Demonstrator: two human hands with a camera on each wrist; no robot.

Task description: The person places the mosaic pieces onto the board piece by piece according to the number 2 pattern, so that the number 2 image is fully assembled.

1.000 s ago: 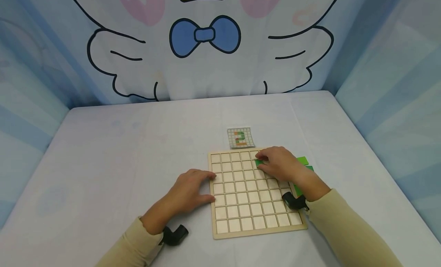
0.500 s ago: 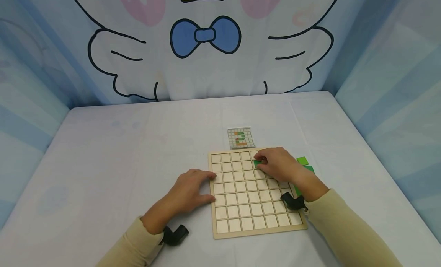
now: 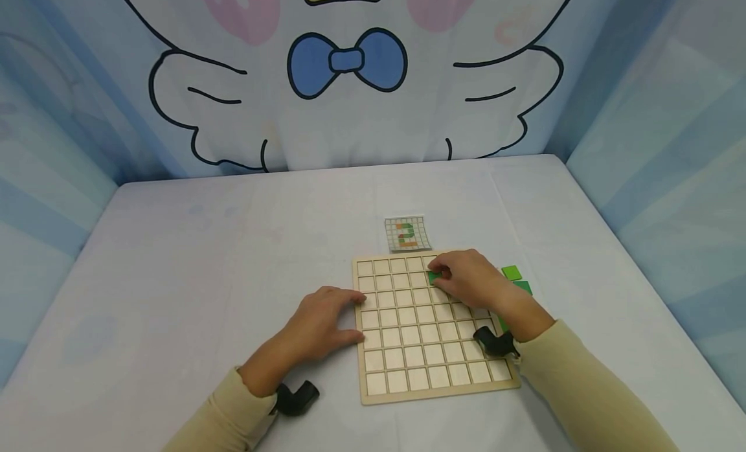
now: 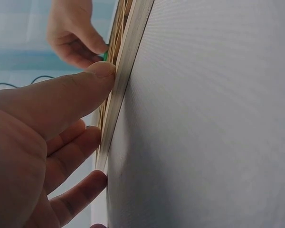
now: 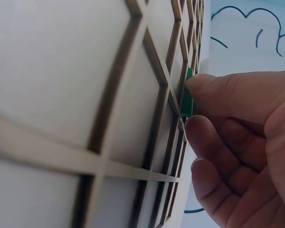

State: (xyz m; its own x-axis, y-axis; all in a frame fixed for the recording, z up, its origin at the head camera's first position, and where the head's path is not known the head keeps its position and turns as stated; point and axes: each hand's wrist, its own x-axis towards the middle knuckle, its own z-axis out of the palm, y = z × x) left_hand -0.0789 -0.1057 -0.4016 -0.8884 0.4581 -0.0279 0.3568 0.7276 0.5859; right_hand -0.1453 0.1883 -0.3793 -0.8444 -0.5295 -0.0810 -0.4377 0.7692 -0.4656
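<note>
A wooden grid board [image 3: 410, 333] with square cells lies on the white table. My right hand [image 3: 471, 278] pinches a dark green tile [image 3: 434, 278] over the far rows of the board. In the right wrist view, thumb and fingertips are on the green tile [image 5: 187, 95], which stands slightly proud of the grid ribs. My left hand [image 3: 319, 321] rests against the board's left edge, its thumb and fingers spread apart. The left wrist view shows the left fingertips right at the side of the board [image 4: 125, 66].
A small pattern card [image 3: 407, 233] with a coloured design on a grid lies just beyond the board. To the right sit a light green tile [image 3: 511, 272] and a dark green tile [image 3: 525, 287]. Another green piece [image 3: 504, 324] is partly hidden by the right wrist.
My right hand has shifted slightly left along the board with the green tile. The left hand has stayed at the board's edge.
</note>
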